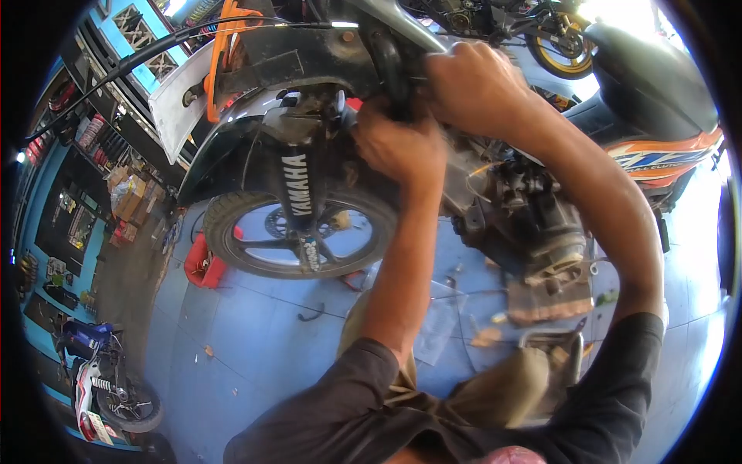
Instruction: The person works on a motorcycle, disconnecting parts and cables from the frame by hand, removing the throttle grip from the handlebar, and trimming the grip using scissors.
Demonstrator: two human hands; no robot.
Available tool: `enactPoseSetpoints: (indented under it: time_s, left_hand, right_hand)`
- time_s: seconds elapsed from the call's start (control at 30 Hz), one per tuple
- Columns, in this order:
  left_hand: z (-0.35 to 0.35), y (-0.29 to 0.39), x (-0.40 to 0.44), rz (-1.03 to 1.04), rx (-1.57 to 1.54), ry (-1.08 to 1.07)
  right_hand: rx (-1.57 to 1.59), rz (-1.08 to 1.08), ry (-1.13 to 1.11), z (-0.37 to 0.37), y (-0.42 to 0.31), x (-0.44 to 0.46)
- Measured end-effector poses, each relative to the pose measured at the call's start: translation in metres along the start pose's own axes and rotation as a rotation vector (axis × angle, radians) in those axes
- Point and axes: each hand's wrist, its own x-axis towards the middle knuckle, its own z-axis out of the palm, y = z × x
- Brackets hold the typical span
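Both my hands are raised to the partly stripped frame of a motorcycle, behind its front wheel (297, 267). My left hand (398, 145) is closed, fingers curled beside a thick black hose-like part (385, 62). Higher and to the right, my right hand (471, 85) is also closed, its back toward me and its fingers mostly hidden. Between the hands the black part runs down from the frame. Whatever the fingertips grip is covered and slightly blurred. Left of my hands stands the fork leg (295, 182) marked YAMAHA, below the dark front body panel (290, 68).
An exposed engine (533, 213) hangs at right, above a flattened piece of cardboard (549, 298). A red tray (203, 263) lies by the wheel. A black cable (147, 52) crosses the upper left. Other motorcycles (116, 387) stand around, and boxes (137, 193) line the left wall.
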Motion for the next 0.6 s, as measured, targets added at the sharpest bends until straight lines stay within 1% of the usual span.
enactPoseSetpoints:
  time_s: [0.07, 0.17, 0.2, 0.27, 0.33, 0.4, 0.53, 0.6]
  left_hand:
    - [-0.002, -0.001, 0.000, 0.019, -0.009, -0.003]
    - [-0.002, -0.003, 0.000, 0.066, -0.036, 0.021]
    - [-0.002, -0.003, 0.000, 0.099, -0.059, 0.048]
    - [-0.003, -0.003, 0.000, 0.093, -0.076, 0.042]
    - [-0.003, -0.004, 0.000, 0.095, -0.093, 0.031]
    - [-0.002, -0.005, -0.001, 0.051, -0.163, 0.011]
    - [-0.002, -0.004, -0.001, 0.078, -0.169, 0.024]
    - [-0.001, -0.005, 0.000, 0.049, -0.140, 0.043]
  right_hand:
    - [-0.117, -0.080, 0.026, -0.003, 0.000, -0.002]
    - [-0.160, -0.112, 0.038, 0.000, 0.001, -0.006]
    - [-0.163, -0.112, 0.031, -0.001, -0.001, -0.008]
    - [-0.197, -0.069, 0.007, -0.006, -0.003, -0.010]
    - [-0.216, -0.078, 0.029, -0.006, -0.002, -0.009]
    - [-0.233, -0.077, 0.047, -0.004, -0.002, -0.010]
    - [-0.219, -0.038, 0.007, 0.001, -0.002, -0.017]
    - [-0.208, -0.035, -0.012, 0.002, -0.003, -0.017]
